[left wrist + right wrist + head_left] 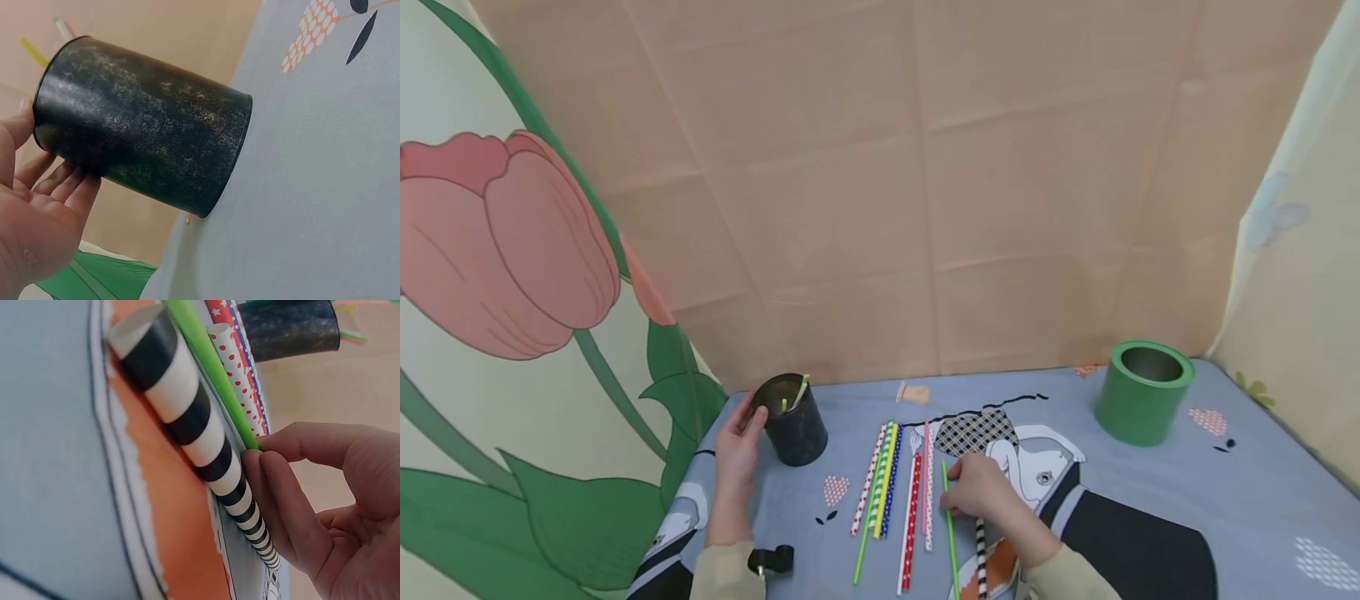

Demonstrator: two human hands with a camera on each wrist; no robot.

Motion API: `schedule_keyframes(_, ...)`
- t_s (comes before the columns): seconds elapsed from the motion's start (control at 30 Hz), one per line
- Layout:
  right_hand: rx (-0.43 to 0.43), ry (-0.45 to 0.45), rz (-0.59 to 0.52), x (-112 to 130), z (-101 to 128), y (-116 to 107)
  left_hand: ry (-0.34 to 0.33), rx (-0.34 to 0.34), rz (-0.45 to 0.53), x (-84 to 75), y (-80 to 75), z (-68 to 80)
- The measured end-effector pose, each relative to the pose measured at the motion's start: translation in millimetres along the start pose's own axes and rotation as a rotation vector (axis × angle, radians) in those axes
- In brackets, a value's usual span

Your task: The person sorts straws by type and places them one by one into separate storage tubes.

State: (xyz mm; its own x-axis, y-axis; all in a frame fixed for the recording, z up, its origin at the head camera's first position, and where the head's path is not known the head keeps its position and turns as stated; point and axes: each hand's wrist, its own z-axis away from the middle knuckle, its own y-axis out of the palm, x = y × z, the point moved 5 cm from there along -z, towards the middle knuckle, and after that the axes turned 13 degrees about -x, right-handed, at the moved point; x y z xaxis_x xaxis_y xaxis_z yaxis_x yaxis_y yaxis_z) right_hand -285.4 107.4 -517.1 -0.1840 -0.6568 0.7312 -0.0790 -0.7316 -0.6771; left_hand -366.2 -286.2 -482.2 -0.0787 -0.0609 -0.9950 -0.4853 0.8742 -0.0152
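- Nearest me on the printed tablecloth (1150,400), the black-and-white striped straw (194,419) lies flat with the plain green straw (209,365) just beside it on its left; my right hand (981,492) curls its fingertips (275,462) onto both, pinching at the green one.
- At the far left, my left hand (737,454) rests with relaxed, nearly straight fingers against the side of the black cup (792,421), steadying it rather than gripping.
- That cup holds two straws already, their tips poking above the rim: a yellow-green one and a pale one (802,387).
- Between my hands lies the row of patterned straws (895,492), side by side, touching or nearly so.
- I judge I am at the pick-up step: the next move calls for lifting the green straw clear of its striped neighbour.
- Far right, well apart, the green cylindrical holder (1144,392) stands upright; nothing shows above its rim, and its inside looks bare.
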Motion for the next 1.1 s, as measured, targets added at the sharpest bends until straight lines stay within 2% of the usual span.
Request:
schedule_keyframes(0.37,0.034,0.044,-0.090,-7.1,-5.8,-3.0,0.002,0.009,-0.013,-3.1,0.7,2.5)
schedule_keyframes(0.47,0.041,0.080,-0.117,-9.4,-7.4,-6.3,0.002,0.010,-0.011,-3.3,0.6,2.7)
schedule_keyframes(0.77,0.076,0.152,-0.268,-14.4,-13.6,-15.8,0.014,0.008,0.006,-3.1,0.8,0.9)
schedule_keyframes(1.1,0.110,0.146,-0.362,-13.3,-15.9,-24.3,0.031,-0.008,0.008,-4.1,2.1,1.9)
